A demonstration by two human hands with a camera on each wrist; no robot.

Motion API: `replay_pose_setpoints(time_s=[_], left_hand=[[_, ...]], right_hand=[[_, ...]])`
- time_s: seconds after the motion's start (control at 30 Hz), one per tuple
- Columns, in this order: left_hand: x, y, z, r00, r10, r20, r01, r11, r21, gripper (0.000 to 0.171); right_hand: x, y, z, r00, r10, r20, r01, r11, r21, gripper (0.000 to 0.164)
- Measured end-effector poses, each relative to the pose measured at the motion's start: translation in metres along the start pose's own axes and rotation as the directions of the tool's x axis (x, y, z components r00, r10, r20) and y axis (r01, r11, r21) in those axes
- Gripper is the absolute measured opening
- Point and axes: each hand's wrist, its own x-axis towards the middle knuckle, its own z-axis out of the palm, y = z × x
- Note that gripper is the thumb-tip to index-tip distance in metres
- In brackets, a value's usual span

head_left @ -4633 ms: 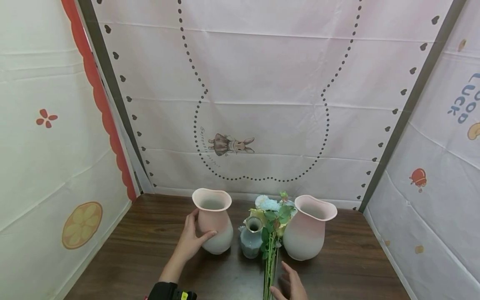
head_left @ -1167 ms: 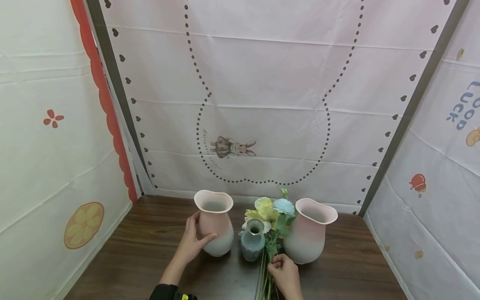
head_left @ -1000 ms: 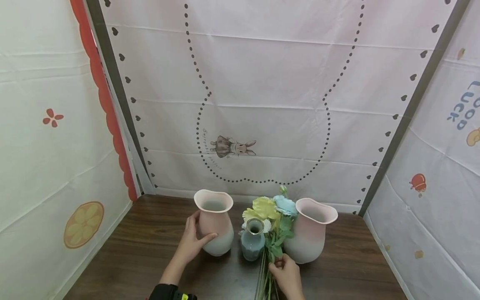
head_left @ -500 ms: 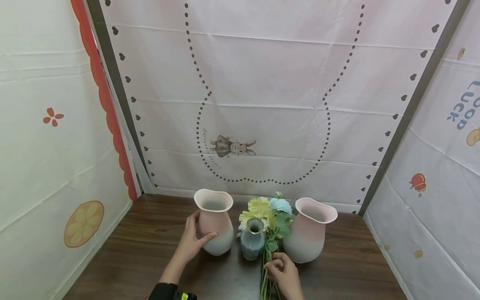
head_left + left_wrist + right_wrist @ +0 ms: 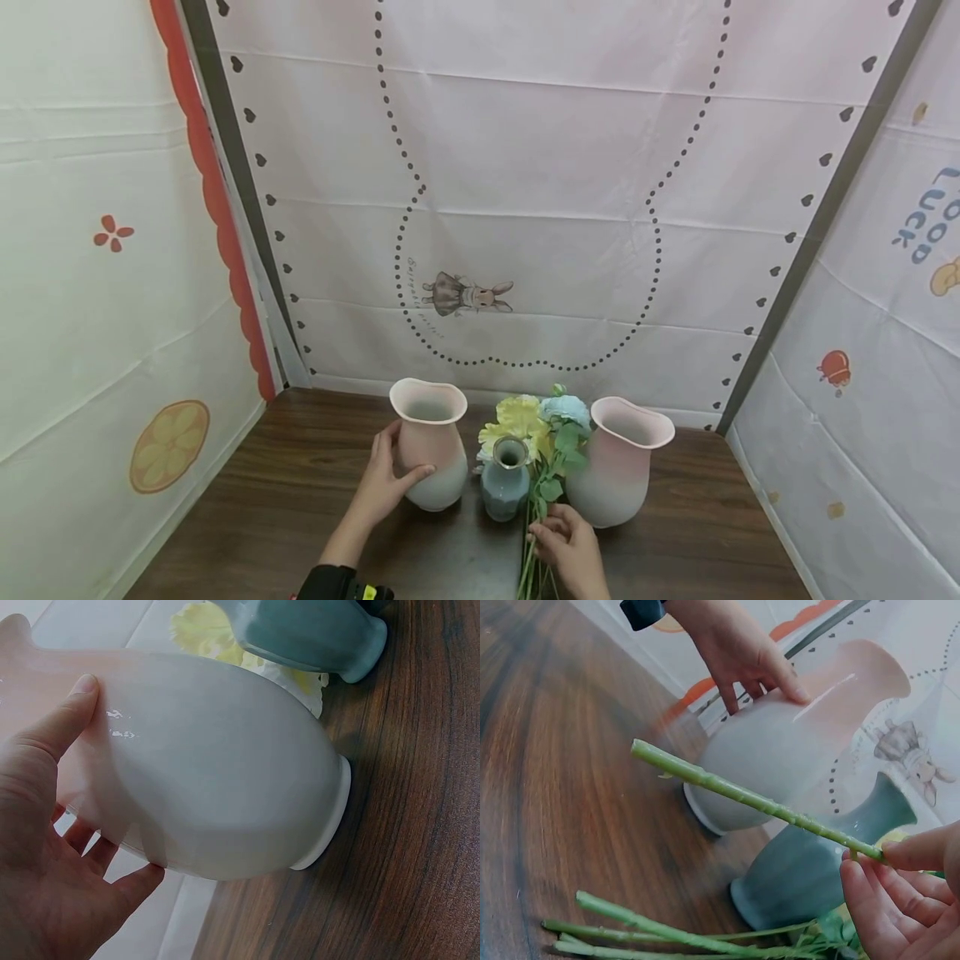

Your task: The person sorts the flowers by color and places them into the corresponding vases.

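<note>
Glossy ceramic, pink at the flared wavy lip and fading to white at the round belly, makes up the left vase (image 5: 429, 454), which stands upright on the dark wood-grain desk (image 5: 300, 492). The left hand (image 5: 384, 482) cups its side, thumb and fingers curved round the smooth wall. Just beside it stands a small blue-grey ribbed vase with a narrow neck (image 5: 504, 487), and beyond that a second pink-to-white vase (image 5: 617, 471). The right hand (image 5: 564, 543) pinches one ridged green stem (image 5: 757, 801) between thumb and fingertips, lifted off the desk; yellow and pale-blue fabric-like blooms (image 5: 536, 414) show between the vases. More loose stems (image 5: 675, 937) lie flat on the wood.
</note>
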Motion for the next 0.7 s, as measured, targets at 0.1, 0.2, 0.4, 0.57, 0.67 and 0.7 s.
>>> replay_pose_setpoints(time_s=[0.1, 0.2, 0.4, 0.57, 0.67, 0.7], left_hand=[[0.000, 0.000, 0.000, 1.000, -0.007, 0.004, 0.007, 1.000, -0.002, 0.101], [0.000, 0.000, 0.000, 1.000, -0.008, 0.005, 0.008, 1.000, -0.004, 0.101], [0.000, 0.000, 0.000, 1.000, 0.002, -0.001, -0.002, 1.000, 0.001, 0.101], [-0.001, 0.000, 0.000, 1.000, 0.012, -0.005, -0.012, 1.000, 0.000, 0.100], [-0.001, 0.000, 0.001, 1.000, 0.005, -0.005, -0.005, 1.000, 0.002, 0.100], [-0.001, 0.000, 0.001, 1.000, 0.002, -0.004, -0.002, 1.000, 0.002, 0.100]], right_hand=[[-0.003, -0.004, 0.000, 1.000, -0.003, 0.004, 0.003, 1.000, 0.008, 0.051], [-0.006, -0.009, 0.000, 1.000, -0.002, 0.007, 0.002, 1.000, 0.012, 0.051], [-0.015, -0.020, 0.000, 1.000, -0.026, -0.007, 0.026, 1.000, -0.004, 0.047], [-0.020, -0.026, 0.000, 0.999, -0.048, -0.009, 0.048, 0.999, -0.023, 0.040], [-0.022, -0.028, 0.000, 0.999, -0.049, -0.003, 0.049, 0.999, -0.020, 0.042], [-0.022, -0.028, 0.000, 0.999, -0.048, 0.001, 0.048, 0.999, -0.019, 0.043]])
